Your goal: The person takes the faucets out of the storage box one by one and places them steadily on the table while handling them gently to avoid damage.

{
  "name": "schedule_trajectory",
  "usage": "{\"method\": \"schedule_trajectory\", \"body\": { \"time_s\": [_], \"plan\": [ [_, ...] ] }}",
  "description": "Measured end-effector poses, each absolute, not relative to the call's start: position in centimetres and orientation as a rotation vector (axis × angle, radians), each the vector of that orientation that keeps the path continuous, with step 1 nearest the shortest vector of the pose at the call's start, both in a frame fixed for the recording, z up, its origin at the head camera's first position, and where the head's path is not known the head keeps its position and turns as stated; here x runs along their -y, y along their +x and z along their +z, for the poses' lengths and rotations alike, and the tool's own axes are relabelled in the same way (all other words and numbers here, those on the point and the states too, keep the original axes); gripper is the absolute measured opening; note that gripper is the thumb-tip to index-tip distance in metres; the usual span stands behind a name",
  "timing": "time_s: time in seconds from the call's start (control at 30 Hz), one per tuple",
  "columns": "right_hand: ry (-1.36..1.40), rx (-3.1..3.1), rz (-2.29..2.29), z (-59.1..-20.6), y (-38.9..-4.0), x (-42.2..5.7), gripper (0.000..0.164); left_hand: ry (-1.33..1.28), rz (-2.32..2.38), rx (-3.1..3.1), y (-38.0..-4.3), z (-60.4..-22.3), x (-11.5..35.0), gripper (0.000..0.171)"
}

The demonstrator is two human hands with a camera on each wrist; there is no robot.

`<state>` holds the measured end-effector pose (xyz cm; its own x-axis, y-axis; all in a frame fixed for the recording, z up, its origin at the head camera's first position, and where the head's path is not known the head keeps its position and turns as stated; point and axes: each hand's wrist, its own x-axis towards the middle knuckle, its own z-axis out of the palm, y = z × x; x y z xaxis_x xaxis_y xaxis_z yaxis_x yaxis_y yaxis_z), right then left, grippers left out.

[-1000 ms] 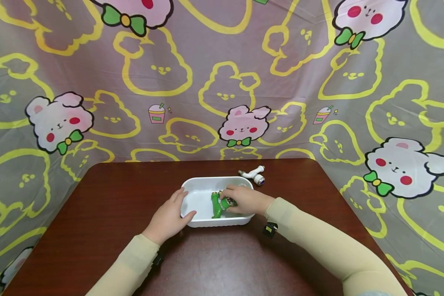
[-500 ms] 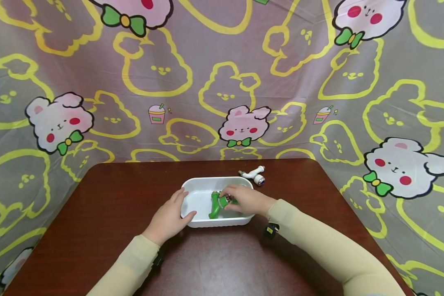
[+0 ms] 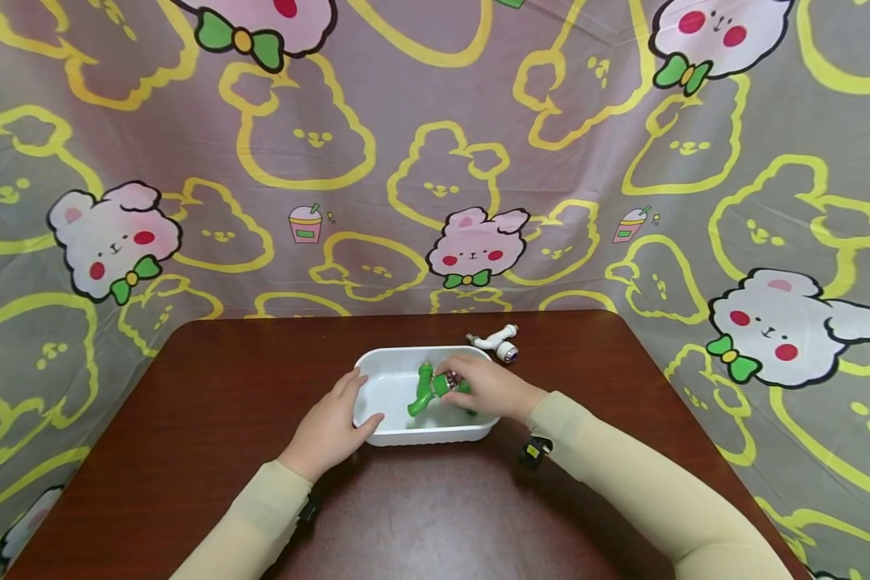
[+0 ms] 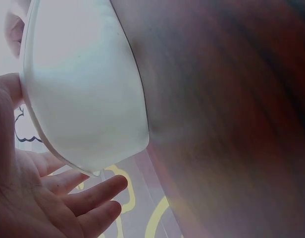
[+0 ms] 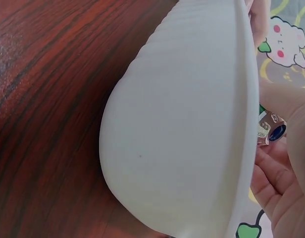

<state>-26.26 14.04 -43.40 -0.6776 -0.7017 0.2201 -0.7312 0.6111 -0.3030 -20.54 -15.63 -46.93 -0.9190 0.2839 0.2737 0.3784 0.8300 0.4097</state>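
In the head view my right hand (image 3: 495,385) pinches a green faucet (image 3: 424,390) by its knob, over the inside of a white plastic tray (image 3: 424,437). The spout points toward the near left. More green shows beneath that palm, mostly hidden. The right wrist view catches the shiny knob end (image 5: 271,128) with its blue cap, between thumb and fingers beyond the tray wall. My left hand (image 3: 329,425) rests at the tray's left end, thumb over the near rim. In the left wrist view its fingers (image 4: 95,196) are spread and fairly straight along the outside.
A white faucet (image 3: 496,342) lies on the dark wooden table (image 3: 225,403), just behind the tray's right end. Beyond the table's far edge hangs a patterned cloth (image 3: 377,201), which also lines both sides.
The green faucet has lifted and turned in my right hand, its spout swinging leftward and away from the near wall. My left hand and the tray stay in place.
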Motion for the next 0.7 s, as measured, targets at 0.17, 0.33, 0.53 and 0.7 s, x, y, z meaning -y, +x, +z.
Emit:
{"method": "schedule_trajectory", "body": {
  "time_s": [0.17, 0.33, 0.53, 0.7],
  "plan": [
    [1.172, 2.743, 0.629, -43.2, -26.15, -14.36, 0.037, -0.511, -0.693, 2.816, -20.54, -46.99, 15.66, 0.073],
    [1.1, 2.727, 0.7, -43.09, -26.12, -14.63, 0.037, -0.511, -0.694, 2.82, -20.52, -46.94, 15.66, 0.073],
    [1.047, 2.7, 0.736, -43.01, -26.08, -14.82, 0.039, -0.507, -0.69, 2.825, -20.53, -46.94, 15.69, 0.073],
    [0.948, 2.717, 0.774, -42.68, -25.84, -15.07, 0.043, -0.502, -0.69, 2.836, -20.6, -46.99, 15.68, 0.073]
  ]
}}
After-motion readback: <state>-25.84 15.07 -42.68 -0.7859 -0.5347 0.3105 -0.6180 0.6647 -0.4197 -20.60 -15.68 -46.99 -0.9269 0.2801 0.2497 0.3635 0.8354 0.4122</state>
